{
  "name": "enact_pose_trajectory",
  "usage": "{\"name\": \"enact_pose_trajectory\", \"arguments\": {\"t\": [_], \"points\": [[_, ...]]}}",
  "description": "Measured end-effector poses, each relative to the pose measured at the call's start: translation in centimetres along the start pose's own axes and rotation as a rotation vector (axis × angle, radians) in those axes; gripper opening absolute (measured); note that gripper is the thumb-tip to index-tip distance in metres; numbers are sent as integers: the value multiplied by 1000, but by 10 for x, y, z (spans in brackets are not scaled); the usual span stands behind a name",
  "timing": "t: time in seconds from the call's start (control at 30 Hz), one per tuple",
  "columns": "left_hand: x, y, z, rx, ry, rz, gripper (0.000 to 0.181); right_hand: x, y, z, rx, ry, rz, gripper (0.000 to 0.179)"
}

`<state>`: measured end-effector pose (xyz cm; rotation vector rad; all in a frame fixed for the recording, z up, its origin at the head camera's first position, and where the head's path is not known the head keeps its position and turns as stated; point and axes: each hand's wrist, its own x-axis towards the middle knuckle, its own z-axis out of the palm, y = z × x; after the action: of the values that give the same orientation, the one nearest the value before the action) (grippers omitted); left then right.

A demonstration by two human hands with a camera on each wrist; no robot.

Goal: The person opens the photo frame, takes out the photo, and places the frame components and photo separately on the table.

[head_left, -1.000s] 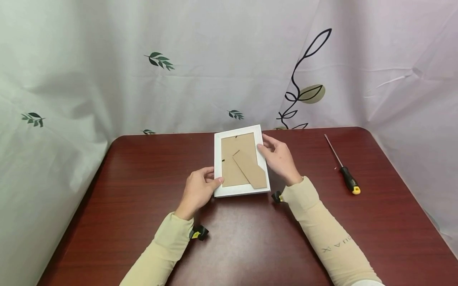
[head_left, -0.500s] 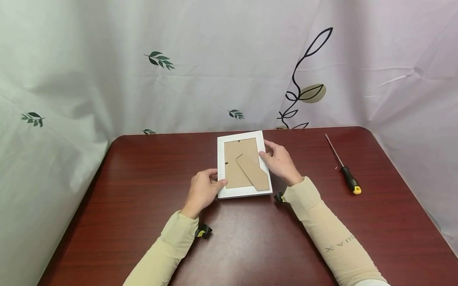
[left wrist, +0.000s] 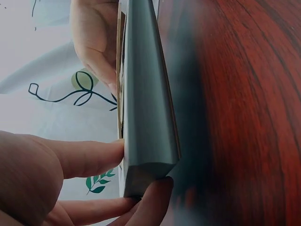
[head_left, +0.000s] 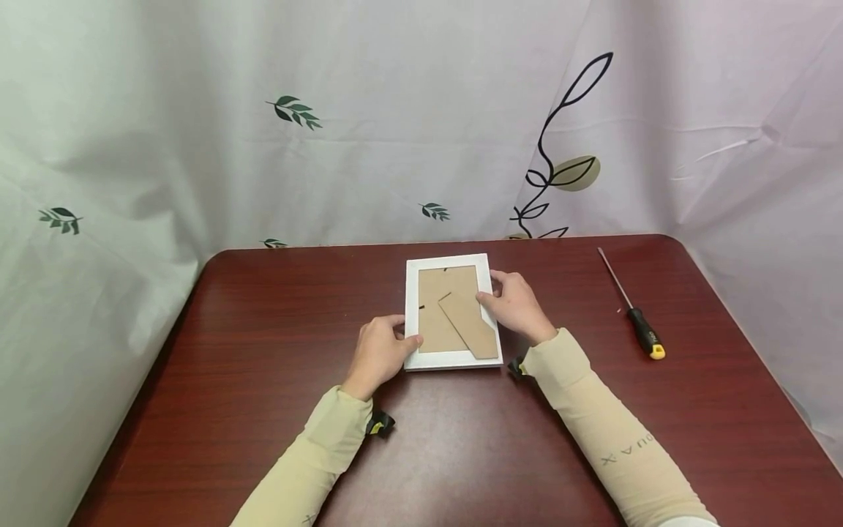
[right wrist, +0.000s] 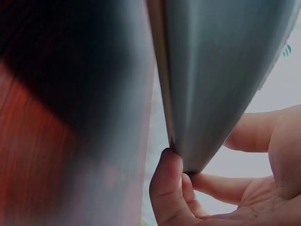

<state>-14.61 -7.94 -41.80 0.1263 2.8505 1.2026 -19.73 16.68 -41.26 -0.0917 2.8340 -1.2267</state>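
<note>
From the head, the frame (head_left: 454, 313) lies back upward, its flap (head_left: 479, 335) reaching over the lower right corner. A narrow band of table (head_left: 263, 366) runs between its top edge and the table's rear edge, with broad wood to the left and nearer. The left hand (head_left: 382, 350) and right hand (head_left: 519, 306) pinch opposite side edges; the screwdriver (head_left: 636, 316) lies well apart, rightward.

Left wrist: the thumb presses the back, fingers touch the edge and underside.

Right wrist: fingertips pinch an edge; a pale gap parts frame from wood.
</note>
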Motion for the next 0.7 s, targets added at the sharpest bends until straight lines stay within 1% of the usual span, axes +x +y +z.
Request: {"name": "enact_pose_trajectory", "arguments": {"t": [0.1, 0.3, 0.7], "points": [[1, 0, 1, 16, 0, 5, 34, 1, 2, 1, -23, -5, -12, 58], [1, 1, 3, 22, -2, 6, 35, 2, 4, 2, -55, -20, -7, 57], [1, -1, 9, 39, 7, 30, 28, 5, 6, 7, -125, -39, -1, 51]]}}
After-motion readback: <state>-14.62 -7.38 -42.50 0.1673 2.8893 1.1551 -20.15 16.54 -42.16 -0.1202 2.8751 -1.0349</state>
